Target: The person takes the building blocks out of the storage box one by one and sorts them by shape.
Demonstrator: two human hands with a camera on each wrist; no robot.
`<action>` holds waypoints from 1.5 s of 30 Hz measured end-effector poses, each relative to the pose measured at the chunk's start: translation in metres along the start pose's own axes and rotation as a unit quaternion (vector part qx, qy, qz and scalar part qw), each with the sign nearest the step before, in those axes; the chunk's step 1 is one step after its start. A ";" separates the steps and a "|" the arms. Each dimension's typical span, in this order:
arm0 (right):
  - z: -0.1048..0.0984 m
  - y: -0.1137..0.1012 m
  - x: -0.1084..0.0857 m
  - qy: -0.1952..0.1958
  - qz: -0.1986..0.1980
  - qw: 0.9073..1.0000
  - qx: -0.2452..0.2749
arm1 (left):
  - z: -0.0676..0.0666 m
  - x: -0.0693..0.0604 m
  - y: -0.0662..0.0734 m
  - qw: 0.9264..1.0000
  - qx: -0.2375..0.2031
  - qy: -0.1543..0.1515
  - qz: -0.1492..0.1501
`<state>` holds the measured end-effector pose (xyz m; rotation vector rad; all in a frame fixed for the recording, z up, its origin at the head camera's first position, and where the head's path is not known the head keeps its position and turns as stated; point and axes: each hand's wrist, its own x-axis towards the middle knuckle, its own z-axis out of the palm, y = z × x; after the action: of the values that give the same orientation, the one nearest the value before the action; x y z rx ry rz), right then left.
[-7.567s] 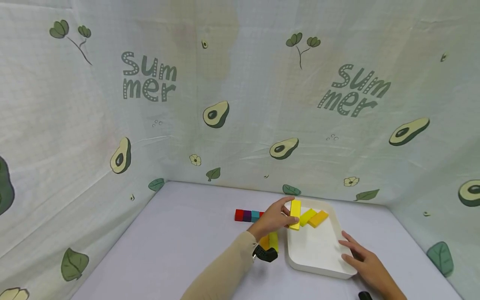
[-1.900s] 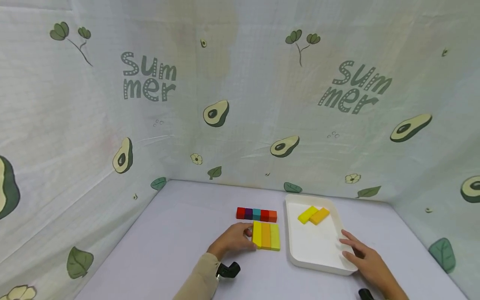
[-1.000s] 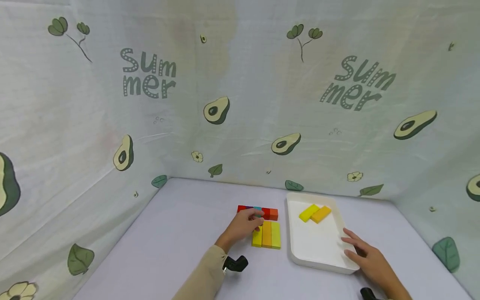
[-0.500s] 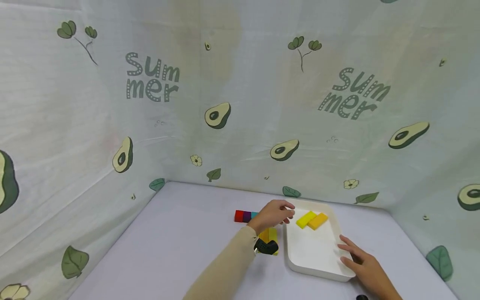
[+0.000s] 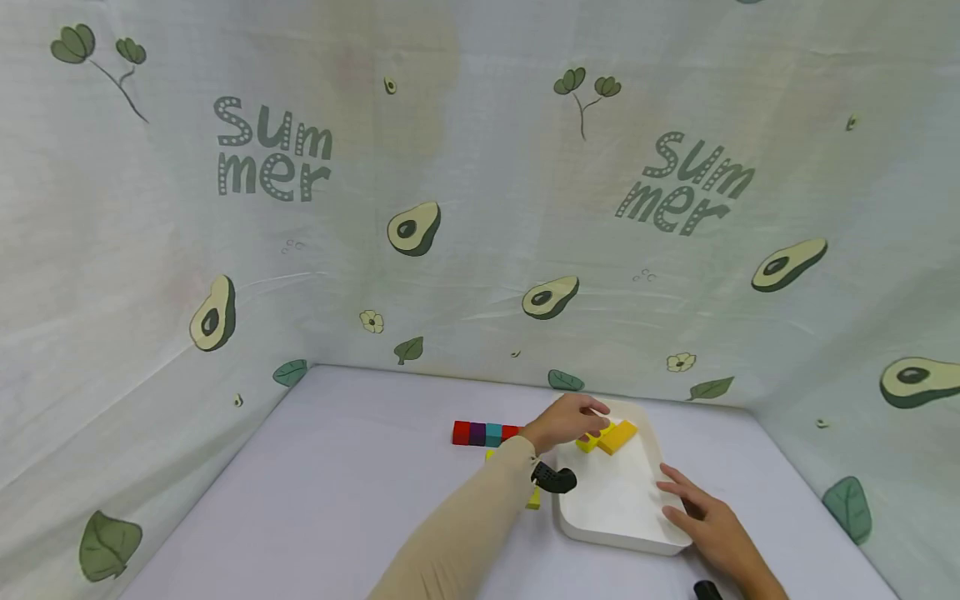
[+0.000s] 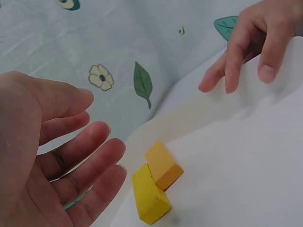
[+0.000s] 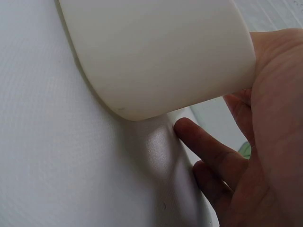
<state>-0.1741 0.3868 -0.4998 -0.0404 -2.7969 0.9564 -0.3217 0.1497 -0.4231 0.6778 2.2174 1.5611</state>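
Note:
My left hand [image 5: 561,423] hovers over the upper left of the white tray [image 5: 617,510], its fingers loosely bent and holding nothing. Inside the tray lie a yellow block [image 6: 150,201] and an orange block [image 6: 164,165], touching each other, just beyond the left fingertips in the left wrist view. The left hand partly covers the yellow one in the head view. My right hand [image 5: 711,523] rests at the tray's right rim with relaxed fingers; some of its fingers are hidden behind the tray wall in the right wrist view.
Left of the tray, a row of small cubes [image 5: 477,433] in red, purple and blue runs along the table [image 5: 360,483]. Nearer, a yellow block [image 5: 533,500] peeks from behind the left forearm, which hides most of that group. A patterned cloth [image 5: 480,250] encloses the table.
The left hand has set a yellow block beside the others on the table, let go, and moved right, back over the tray blocks. The right hand has stayed at the tray rim.

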 end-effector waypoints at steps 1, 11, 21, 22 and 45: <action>0.000 -0.001 0.000 -0.001 -0.003 1.000 0.003 | 0.001 0.001 0.001 1.000 -0.007 0.002 -0.001; -0.002 0.000 0.002 0.010 -0.017 1.000 0.019 | 0.011 0.010 0.004 0.999 -0.031 0.033 -0.008; 0.003 -0.005 0.009 -0.008 -0.001 1.000 0.026 | 0.013 0.023 -0.004 0.996 0.011 0.074 -0.045; 0.003 -0.005 0.009 -0.010 -0.002 1.000 0.028 | 0.014 0.025 -0.006 0.996 0.018 0.077 -0.049; 0.000 -0.001 0.002 0.004 -0.004 1.000 0.021 | 0.029 0.036 -0.022 0.992 0.074 0.085 -0.054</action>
<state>-0.1762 0.3858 -0.4990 -0.0267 -2.7662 1.0115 -0.3401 0.1859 -0.4536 0.4720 2.4697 1.4602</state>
